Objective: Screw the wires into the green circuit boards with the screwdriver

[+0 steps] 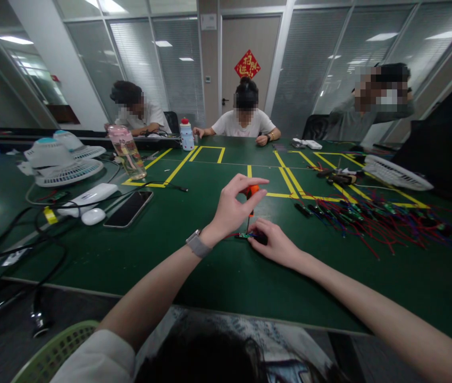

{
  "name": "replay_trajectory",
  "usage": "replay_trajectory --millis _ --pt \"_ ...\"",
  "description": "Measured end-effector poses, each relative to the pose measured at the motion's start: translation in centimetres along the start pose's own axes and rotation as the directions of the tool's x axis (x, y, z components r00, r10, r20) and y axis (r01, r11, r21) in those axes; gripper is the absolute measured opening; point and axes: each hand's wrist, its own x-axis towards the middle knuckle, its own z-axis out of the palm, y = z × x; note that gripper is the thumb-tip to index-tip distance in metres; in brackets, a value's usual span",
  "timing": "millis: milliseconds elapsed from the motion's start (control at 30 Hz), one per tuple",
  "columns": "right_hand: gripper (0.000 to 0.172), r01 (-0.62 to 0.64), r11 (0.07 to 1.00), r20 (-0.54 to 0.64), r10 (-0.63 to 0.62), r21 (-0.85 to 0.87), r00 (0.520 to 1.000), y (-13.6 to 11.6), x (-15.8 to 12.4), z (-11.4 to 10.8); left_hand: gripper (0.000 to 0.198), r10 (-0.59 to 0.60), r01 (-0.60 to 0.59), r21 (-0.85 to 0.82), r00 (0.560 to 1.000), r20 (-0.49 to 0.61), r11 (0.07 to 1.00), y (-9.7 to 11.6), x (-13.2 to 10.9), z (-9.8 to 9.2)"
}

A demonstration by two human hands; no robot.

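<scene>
The red sign (247,65) on the door (250,33) shows 招, 进; the rest blurs.

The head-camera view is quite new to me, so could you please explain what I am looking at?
There is no machine here: these are a person's two bare hands, and the single picture comes from a camera worn on that person's head, looking forward and down.

The left hand, with a grey watch on its wrist, is at an upright orange-handled screwdriver; how firmly it grips is hard to tell. Below, the right hand is at a small green circuit board on the dark green tabletop.

To the right lies a tangle of wired circuit boards. To the left are a dark-screened phone and a clear, pink-topped bottle. Three other people sit across the table.
</scene>
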Motion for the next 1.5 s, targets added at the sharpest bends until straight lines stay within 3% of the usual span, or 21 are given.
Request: replay_trajectory --millis 233,367,500,600,733,933,1133,1333,1500 --pt "0.007 0.004 1.000 0.014 -0.004 0.004 1.000 0.01 -0.02 -0.13 0.030 -0.020 0.031 -0.113 0.995 0.101 0.993 0.28 0.17 -0.10" --pt "0.006 0.019 1.000 0.039 -0.020 0.024 0.999 0.22 0.01 -0.23 0.019 0.029 -0.029 0.005 0.999 0.041 1.000 0.17 0.03 0.04" --pt "0.005 0.021 0.999 0.061 -0.023 0.027 0.998 0.20 0.05 -0.41 0.022 0.072 -0.072 0.017 0.997 0.025 0.997 0.11 -0.05 -0.01" --pt "0.006 0.021 1.000 0.068 -0.022 0.019 0.997 0.01 0.06 -0.54 0.028 0.057 -0.057 -0.011 0.998 0.022 0.998 0.13 0.05 -0.04" --pt "0.007 0.016 1.000 0.078 -0.017 0.010 0.997 -0.10 0.06 -0.57 0.016 0.039 -0.036 0.067 0.999 -0.037 0.997 0.08 0.18 -0.07" --pt "0.005 0.012 1.000 0.079 -0.012 0.005 0.997 -0.06 0.07 -0.58 0.028 0.017 -0.014 -0.081 0.999 0.043 0.997 -0.04 0.11 -0.02" --pt "0.004 0.017 1.000 0.076 -0.018 0.011 0.997 -0.01 -0.02 -0.52 0.016 0.089 -0.088 0.048 0.996 -0.023 0.995 0.29 -0.02 0.04" --pt "0.004 0.021 1.000 0.077 -0.021 0.003 0.997 -0.03 0.00 -0.58 0.031 -0.012 0.018 -0.152 0.999 0.036 0.988 -0.02 -0.20 0.08" --pt "0.004 0.032 0.999 0.074 -0.031 -0.016 0.997 0.05 0.03 -0.54 0.022 0.010 -0.009 -0.051 1.000 0.020 0.999 -0.13 0.00 -0.09"
